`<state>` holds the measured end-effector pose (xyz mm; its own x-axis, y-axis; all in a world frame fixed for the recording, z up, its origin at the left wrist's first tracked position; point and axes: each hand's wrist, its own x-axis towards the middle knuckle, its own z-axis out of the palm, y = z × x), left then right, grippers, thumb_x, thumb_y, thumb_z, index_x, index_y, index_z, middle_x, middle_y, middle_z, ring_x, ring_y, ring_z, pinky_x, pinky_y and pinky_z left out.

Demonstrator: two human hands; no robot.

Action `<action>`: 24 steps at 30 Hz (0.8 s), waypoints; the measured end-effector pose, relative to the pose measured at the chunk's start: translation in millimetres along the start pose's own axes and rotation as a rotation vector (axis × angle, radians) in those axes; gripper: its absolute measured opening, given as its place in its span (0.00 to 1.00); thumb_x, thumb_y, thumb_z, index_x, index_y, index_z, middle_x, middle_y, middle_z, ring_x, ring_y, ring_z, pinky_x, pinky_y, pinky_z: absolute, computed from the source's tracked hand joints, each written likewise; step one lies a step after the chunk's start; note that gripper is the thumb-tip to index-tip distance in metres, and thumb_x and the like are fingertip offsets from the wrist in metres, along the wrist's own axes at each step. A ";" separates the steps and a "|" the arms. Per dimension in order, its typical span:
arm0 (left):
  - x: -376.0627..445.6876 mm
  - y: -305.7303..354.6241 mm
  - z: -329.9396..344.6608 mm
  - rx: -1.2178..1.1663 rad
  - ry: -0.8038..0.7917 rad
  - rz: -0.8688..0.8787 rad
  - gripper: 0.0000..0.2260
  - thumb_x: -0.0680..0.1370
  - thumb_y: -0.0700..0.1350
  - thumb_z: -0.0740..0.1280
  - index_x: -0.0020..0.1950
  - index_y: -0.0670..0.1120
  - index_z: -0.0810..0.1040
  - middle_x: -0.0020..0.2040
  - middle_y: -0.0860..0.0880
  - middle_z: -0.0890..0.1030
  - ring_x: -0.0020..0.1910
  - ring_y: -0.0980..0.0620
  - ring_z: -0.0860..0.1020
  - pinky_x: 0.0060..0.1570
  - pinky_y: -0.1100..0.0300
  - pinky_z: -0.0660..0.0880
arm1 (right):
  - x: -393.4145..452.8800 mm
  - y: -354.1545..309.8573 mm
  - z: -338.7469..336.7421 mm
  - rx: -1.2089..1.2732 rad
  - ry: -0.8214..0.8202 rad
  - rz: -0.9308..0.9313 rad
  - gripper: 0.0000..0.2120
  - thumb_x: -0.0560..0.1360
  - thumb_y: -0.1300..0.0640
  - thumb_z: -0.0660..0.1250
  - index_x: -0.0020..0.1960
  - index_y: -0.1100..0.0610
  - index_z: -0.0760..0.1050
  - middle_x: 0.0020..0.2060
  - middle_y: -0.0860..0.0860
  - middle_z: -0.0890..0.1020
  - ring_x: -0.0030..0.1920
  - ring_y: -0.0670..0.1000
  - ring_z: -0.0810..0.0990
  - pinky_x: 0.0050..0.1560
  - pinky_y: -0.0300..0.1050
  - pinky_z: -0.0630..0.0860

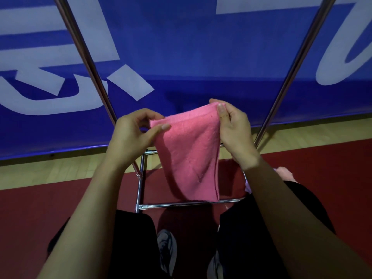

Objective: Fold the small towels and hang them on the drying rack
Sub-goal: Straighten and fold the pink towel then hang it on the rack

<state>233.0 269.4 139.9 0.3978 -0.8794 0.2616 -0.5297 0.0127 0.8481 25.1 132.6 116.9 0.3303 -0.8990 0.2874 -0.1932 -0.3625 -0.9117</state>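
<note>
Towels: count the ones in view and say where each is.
1 sure: the pink towel, held up by the left hand and right hand. Pale cloth behind the right forearm may be another; more could be hidden.

Your forearms are bare, no sleeves showing. Below your left hand (128, 135) and right hand (234, 130) you wear black trousers (241, 238) and grey-and-white sneakers (167, 248).

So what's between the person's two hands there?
In the head view, a folded pink towel spans from left hand to right hand, each pinching a top corner.
</note>
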 end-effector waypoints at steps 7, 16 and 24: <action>1.6 -6.1 0.0 0.187 -0.111 0.052 0.10 0.74 0.54 0.76 0.50 0.52 0.82 0.48 0.55 0.84 0.46 0.57 0.84 0.47 0.51 0.85 | 0.3 -1.6 -9.7 -0.125 -0.032 -0.043 0.18 0.87 0.51 0.54 0.66 0.53 0.80 0.59 0.45 0.84 0.60 0.43 0.80 0.63 0.41 0.75; 1.8 -11.3 4.3 0.336 -0.221 0.168 0.15 0.78 0.59 0.72 0.43 0.49 0.76 0.38 0.51 0.81 0.37 0.51 0.79 0.35 0.59 0.75 | 2.3 3.6 -15.1 -0.166 -0.034 -0.035 0.17 0.87 0.52 0.54 0.59 0.54 0.81 0.48 0.44 0.85 0.51 0.46 0.84 0.56 0.56 0.81; -1.6 6.3 4.1 0.063 -0.251 0.121 0.21 0.87 0.51 0.62 0.39 0.39 0.73 0.37 0.41 0.70 0.34 0.47 0.70 0.38 0.51 0.72 | 0.9 -1.4 -12.2 -0.190 -0.055 0.017 0.16 0.87 0.52 0.53 0.55 0.53 0.79 0.44 0.44 0.81 0.46 0.45 0.80 0.46 0.40 0.72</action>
<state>226.0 269.0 142.9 0.1346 -0.9638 0.2304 -0.6104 0.1025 0.7854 14.4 129.3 122.0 0.3747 -0.8925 0.2513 -0.3684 -0.3920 -0.8430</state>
